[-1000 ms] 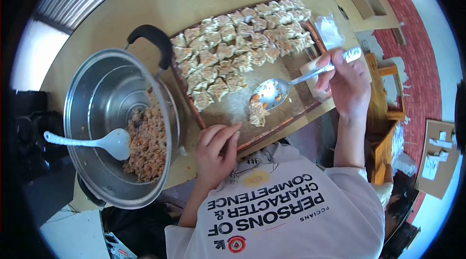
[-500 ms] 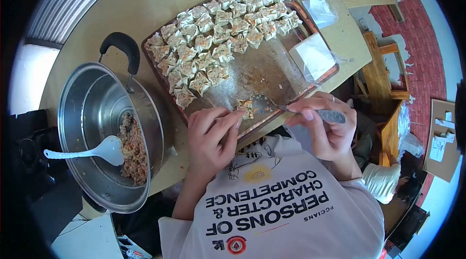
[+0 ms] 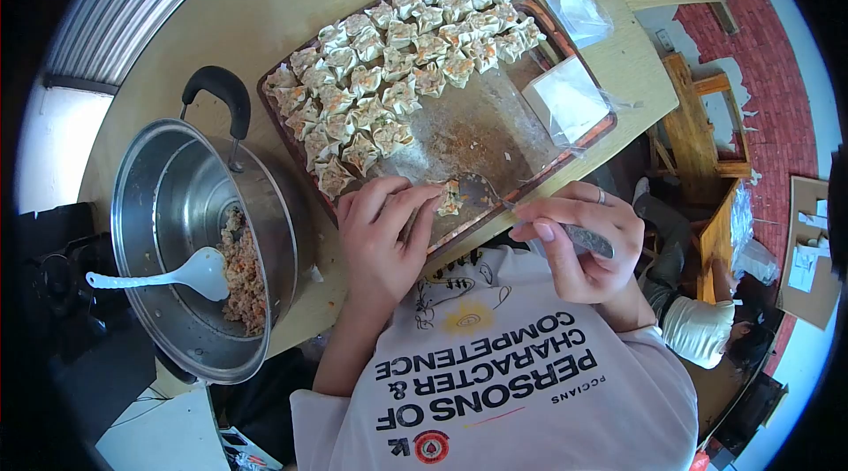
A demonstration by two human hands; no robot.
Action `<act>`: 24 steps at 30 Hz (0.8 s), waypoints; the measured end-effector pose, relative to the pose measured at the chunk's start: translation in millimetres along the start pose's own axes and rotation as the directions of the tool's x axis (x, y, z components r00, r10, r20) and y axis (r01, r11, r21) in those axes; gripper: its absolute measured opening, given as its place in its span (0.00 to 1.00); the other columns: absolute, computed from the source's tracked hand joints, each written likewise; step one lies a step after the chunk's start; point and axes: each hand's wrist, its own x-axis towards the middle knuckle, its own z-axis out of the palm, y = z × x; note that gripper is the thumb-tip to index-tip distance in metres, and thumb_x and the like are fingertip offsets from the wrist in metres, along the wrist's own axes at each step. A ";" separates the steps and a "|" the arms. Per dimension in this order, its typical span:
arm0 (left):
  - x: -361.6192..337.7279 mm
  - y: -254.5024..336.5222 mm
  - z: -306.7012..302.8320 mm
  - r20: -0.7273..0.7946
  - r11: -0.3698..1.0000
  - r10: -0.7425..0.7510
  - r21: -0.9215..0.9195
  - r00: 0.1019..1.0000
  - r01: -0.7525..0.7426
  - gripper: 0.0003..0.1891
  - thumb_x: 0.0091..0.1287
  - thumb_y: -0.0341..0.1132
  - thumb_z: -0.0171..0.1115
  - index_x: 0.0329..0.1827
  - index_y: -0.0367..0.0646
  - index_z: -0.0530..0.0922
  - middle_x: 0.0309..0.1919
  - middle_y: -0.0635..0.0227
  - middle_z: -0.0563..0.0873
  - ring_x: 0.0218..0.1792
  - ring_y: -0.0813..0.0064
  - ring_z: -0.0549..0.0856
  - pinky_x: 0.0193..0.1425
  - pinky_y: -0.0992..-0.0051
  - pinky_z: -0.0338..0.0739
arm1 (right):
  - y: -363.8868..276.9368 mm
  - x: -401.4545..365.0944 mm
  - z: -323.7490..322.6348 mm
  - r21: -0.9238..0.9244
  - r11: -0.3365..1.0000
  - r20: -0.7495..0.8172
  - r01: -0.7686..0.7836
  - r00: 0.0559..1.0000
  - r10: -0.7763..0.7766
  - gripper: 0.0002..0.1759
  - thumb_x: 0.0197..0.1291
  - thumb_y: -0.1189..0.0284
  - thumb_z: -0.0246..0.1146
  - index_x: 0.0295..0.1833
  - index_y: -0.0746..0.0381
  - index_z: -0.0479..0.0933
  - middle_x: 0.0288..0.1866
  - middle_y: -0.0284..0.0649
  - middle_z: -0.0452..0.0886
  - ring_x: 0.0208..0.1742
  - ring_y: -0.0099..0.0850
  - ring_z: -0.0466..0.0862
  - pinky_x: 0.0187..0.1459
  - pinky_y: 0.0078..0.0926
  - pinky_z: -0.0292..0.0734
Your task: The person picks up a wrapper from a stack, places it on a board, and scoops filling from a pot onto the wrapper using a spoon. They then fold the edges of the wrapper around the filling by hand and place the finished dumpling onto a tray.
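Observation:
Between the fingertips of my left hand is a small dumpling, held over the near edge of the tray. My right hand grips the handle of a metal spoon; its bowl lies beside the dumpling, partly hard to make out. Rows of open-topped dumplings fill the far and left parts of the tray. A stack of white wrappers in clear plastic rests on the tray's right side.
A large steel pot stands at the left, with ground filling and a white ladle inside. Another plastic packet lies beyond the tray. A person is at the far right, near wooden furniture.
The spoon has tilted, its handle end now lower, and my right hand has turned slightly with it. My left hand and the dumpling have barely shifted. The view has moved a little.

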 end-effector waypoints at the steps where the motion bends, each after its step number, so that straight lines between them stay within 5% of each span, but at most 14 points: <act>1: -0.3 0.3 0.1 -0.016 1.000 -0.006 0.014 1.000 0.006 0.10 0.63 0.31 0.76 0.47 0.51 0.90 0.40 0.71 0.85 0.43 0.69 0.85 0.53 0.66 0.70 | 0.8 -0.4 0.8 0.009 1.000 -0.001 0.010 1.000 -0.010 0.06 0.57 0.89 0.67 0.41 0.76 0.84 0.36 0.49 0.90 0.29 0.37 0.89 0.31 0.28 0.83; 24: -4.6 5.7 -11.2 0.036 0.994 0.046 0.100 0.998 -0.049 0.12 0.61 0.26 0.73 0.48 0.48 0.91 0.41 0.68 0.85 0.42 0.66 0.83 0.52 0.66 0.73 | 7.0 2.0 -11.1 0.078 0.995 -0.047 -0.061 0.997 0.065 0.03 0.63 0.87 0.65 0.39 0.75 0.84 0.34 0.48 0.90 0.29 0.34 0.92 0.34 0.25 0.84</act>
